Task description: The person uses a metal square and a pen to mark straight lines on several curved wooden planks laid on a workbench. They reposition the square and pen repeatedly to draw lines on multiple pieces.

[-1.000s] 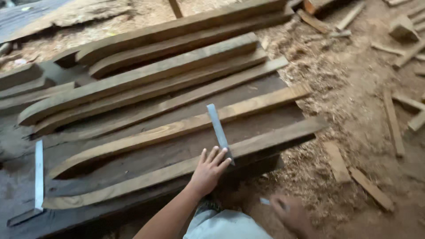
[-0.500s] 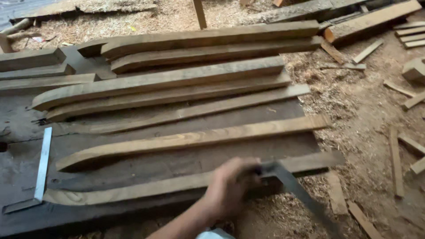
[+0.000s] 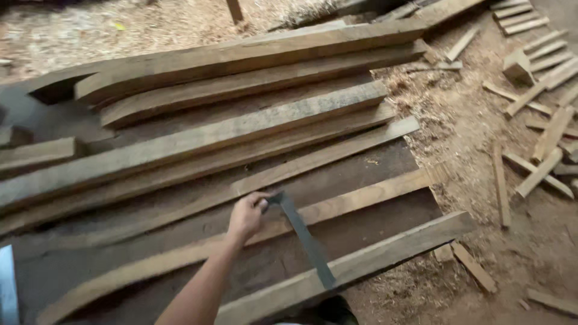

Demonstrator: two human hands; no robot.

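— So, how far has the work got?

— Judging by how things lie, the cutting looks done. Long, pale brown, curved wooden planks (image 3: 241,129) lie side by side on the dark, flat wooden platform (image 3: 373,168), and short pale wooden offcuts (image 3: 539,174) are scattered over the sawdust-covered ground (image 3: 469,138) beyond its right edge.

— And the hands?

— The left hand (image 3: 245,216) is clenched around the upper end of a dark grey, flat metal strip (image 3: 304,241). The right hand is out of view.

— Where does the strip sit?

— Towards the platform's near edge, slanting. Its held end is over the second plank from the near edge (image 3: 367,194). Its free end reaches the nearest plank (image 3: 397,244), close to that plank's near side. Whether it lies flat on the wood or is lifted a little, I cannot tell.

— Any marks on the planks?

— None that I can make out, as the wood is too far off for fine lines. So I judge that the checking or marking of these two near planks is in hand rather than finished, and the planks towards the far edge show no tool on them.

— Anything else nearby?

— A pale metal bar (image 3: 7,289) shows at the platform's near left corner, well apart from the hand.
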